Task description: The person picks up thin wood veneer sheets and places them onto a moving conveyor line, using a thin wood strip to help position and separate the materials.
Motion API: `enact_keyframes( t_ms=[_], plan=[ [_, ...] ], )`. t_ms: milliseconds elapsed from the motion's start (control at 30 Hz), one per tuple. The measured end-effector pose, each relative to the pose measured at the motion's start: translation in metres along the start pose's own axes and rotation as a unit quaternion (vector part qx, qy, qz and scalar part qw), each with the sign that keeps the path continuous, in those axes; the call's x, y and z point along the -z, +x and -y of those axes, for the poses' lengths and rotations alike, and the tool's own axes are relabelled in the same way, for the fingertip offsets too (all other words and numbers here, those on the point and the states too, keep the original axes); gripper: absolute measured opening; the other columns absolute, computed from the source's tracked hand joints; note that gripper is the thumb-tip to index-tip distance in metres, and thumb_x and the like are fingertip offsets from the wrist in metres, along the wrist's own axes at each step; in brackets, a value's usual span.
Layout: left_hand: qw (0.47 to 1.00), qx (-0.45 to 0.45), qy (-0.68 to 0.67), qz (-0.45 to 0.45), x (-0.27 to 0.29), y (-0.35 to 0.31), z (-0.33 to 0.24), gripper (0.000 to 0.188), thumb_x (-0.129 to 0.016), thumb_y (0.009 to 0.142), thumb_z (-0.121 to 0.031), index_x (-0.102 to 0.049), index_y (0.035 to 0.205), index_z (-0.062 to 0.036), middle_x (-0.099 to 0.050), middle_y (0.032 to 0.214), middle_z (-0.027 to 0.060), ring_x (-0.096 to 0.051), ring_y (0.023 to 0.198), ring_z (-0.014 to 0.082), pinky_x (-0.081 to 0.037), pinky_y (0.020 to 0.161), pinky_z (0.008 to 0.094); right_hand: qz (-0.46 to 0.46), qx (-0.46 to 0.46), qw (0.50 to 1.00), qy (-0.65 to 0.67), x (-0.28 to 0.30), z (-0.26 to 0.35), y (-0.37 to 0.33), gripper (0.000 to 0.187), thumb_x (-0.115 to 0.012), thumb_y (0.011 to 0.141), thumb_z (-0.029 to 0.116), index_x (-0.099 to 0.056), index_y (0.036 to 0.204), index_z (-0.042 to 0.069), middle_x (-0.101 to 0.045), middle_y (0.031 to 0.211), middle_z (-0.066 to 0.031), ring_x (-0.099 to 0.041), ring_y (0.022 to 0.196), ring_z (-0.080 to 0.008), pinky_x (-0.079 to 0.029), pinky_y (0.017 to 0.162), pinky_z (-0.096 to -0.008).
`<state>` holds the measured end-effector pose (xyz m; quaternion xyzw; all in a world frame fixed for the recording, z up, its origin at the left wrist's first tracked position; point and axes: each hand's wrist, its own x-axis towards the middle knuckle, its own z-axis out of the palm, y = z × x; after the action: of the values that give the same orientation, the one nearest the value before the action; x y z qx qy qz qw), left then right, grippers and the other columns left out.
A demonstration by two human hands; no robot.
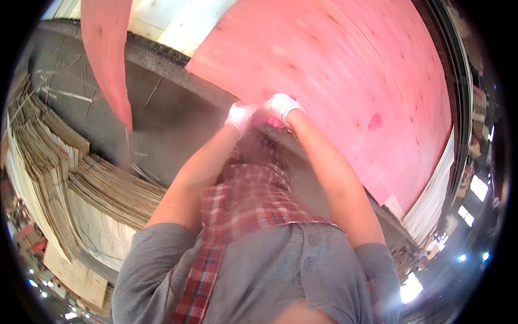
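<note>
A large pink-coated wood veneer sheet [334,65] spreads across the far and right side, with dark knots and a deeper pink blotch on it. Both my hands wear white gloves with pink-stained fingers and meet close together at its near edge. My left hand [241,114] is closed on that edge. Beside it, my right hand [283,108] has its fingers curled round the edge, the pink fingertips showing below. Glare blurs the spot between the hands, so the exact hold of the fingers is partly hidden.
A narrow pink veneer strip [105,54] hangs down at the upper left. Stacked raw veneer sheets [116,186] stand at the left. Splinters and scraps [67,94] lie on the grey floor [167,124]. Pale sheets [178,24] show at the top, and a dark rail [456,70] at the right.
</note>
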<state>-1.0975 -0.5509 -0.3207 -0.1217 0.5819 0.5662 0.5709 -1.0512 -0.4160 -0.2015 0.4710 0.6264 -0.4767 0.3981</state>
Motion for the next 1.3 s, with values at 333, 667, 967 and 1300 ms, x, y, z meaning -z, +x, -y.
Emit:
enact_keyframes(
  t_ms=[333, 667, 967, 1300],
  plan=[
    [0.988, -0.056, 0.115, -0.088, -0.027, -0.015, -0.027, 0.023, -0.066, 0.076, -0.013, -0.057, 0.09, 0.0034, -0.063, 0.078, 0.0126, -0.062, 0.058, 0.0247, -0.052, 0.047, 0.0339, 0.044, -0.044, 0.994, -0.092, 0.002, -0.014, 0.008, 0.017, -0.049, 0.078, 0.008, -0.061, 0.083, -0.003, -0.062, 0.071, -0.0163, -0.061, 0.057, -0.0247, -0.047, 0.049, -0.0394],
    [0.983, -0.023, 0.017, -0.182, -0.031, -0.006, -0.023, 0.021, -0.063, 0.076, -0.01, -0.062, 0.093, 0.0015, -0.063, 0.077, 0.0157, -0.059, 0.047, 0.0273, -0.049, 0.04, 0.0359, 0.104, 0.024, 0.962, -0.253, 0.006, -0.062, 0.014, 0.018, -0.048, 0.08, 0.012, -0.063, 0.079, 0.002, -0.063, 0.072, -0.0115, -0.062, 0.062, -0.0233, -0.051, 0.06, -0.0397],
    [0.975, 0.001, 0.101, -0.2, -0.048, -0.028, -0.044, 0.032, -0.071, 0.073, -0.02, -0.058, 0.095, -0.0016, -0.06, 0.068, 0.0144, -0.059, 0.048, 0.0281, -0.051, 0.04, 0.0374, 0.073, 0.027, 0.956, -0.283, 0.014, -0.122, -0.012, 0.022, -0.05, 0.078, 0.014, -0.065, 0.088, 0.001, -0.066, 0.079, -0.0147, -0.065, 0.074, -0.0268, -0.05, 0.072, -0.0397],
    [0.966, -0.134, 0.077, -0.206, -0.018, 0.001, -0.007, 0.033, -0.069, 0.076, -0.027, -0.059, 0.096, -0.0033, -0.059, 0.079, 0.0088, -0.059, 0.059, 0.0212, -0.053, 0.045, 0.0356, 0.023, 0.006, 0.963, -0.267, 0.02, -0.231, -0.05, 0.039, -0.039, 0.089, 0.031, -0.063, 0.079, 0.002, -0.064, 0.074, -0.0137, -0.063, 0.064, -0.0234, -0.052, 0.062, -0.0361]
  ],
)
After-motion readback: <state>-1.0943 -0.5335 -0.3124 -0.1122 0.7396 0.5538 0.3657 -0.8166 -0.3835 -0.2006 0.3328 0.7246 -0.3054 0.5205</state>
